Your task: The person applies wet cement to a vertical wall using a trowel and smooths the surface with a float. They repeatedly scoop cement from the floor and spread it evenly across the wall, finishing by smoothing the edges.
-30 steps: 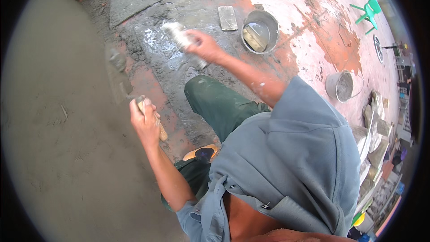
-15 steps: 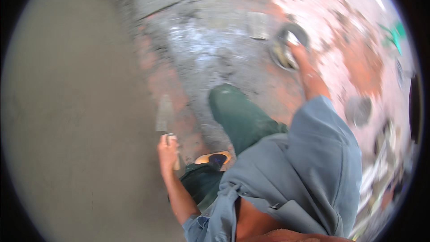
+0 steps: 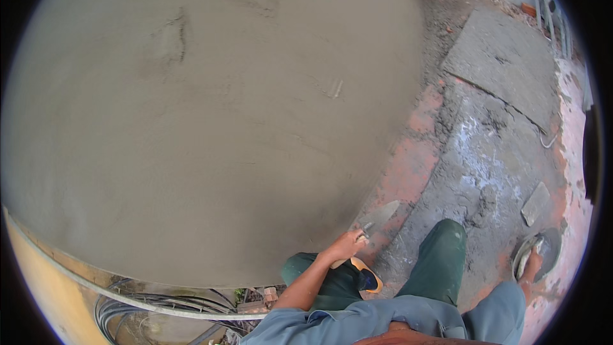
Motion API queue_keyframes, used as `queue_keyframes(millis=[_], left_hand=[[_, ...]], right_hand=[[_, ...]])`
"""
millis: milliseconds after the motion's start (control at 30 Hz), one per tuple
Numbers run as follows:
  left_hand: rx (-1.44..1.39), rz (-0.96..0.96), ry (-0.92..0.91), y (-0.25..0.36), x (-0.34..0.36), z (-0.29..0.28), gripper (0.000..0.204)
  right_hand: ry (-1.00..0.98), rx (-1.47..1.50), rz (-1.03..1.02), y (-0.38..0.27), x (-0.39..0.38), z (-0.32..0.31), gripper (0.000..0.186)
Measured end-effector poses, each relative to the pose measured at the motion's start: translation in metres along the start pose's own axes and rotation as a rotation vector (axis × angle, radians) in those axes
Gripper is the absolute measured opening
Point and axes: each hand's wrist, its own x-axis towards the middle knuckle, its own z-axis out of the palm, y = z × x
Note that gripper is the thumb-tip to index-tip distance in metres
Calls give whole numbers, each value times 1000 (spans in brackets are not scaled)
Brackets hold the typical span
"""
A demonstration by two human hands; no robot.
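Observation:
My left hand (image 3: 347,245) is closed round the handle of a pointed trowel (image 3: 383,213), whose grey blade points up and to the right. Close beside it rises a broad, smooth grey plastered wall (image 3: 242,140), with a few rough marks on its surface. At the far lower right, my right hand (image 3: 531,266) reaches down into a dark round bucket (image 3: 554,245). Its fingers are closed on a whitish thing (image 3: 526,257) whose kind I cannot make out. A flat grey rectangular piece (image 3: 536,204) lies on the ground just beyond the bucket.
A large grey slab (image 3: 504,64) lies at the upper right, with pipes (image 3: 550,16) and rubble beyond it. Coiled black cables (image 3: 128,310) and brick pieces sit below the wall's lower edge. My bent knee (image 3: 440,252) stands over the cement-spattered ground.
My view has swung left, so the wall fills more of it and the bucket now sits at the far right. The trowel stays in my left hand; my right hand remains at the bucket.

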Motion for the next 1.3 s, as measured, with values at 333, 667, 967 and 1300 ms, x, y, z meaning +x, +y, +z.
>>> queue_keyframes(millis=[333, 667, 967, 1300], left_hand=[[24, 26, 36, 8, 7, -12, 37], [11, 119, 75, 9, 13, -4, 36], [112, 76, 23, 11, -15, -21, 41], [120, 114, 61, 9, -29, -33, 40]], right_hand=[[298, -41, -177, -34, -62, -89, 74], [147, 994, -1401, -448, -421, -119, 75], [535, 1362, -2248, -703, -771, -164, 64], [718, 1403, -2144, -690, -836, -154, 68]])
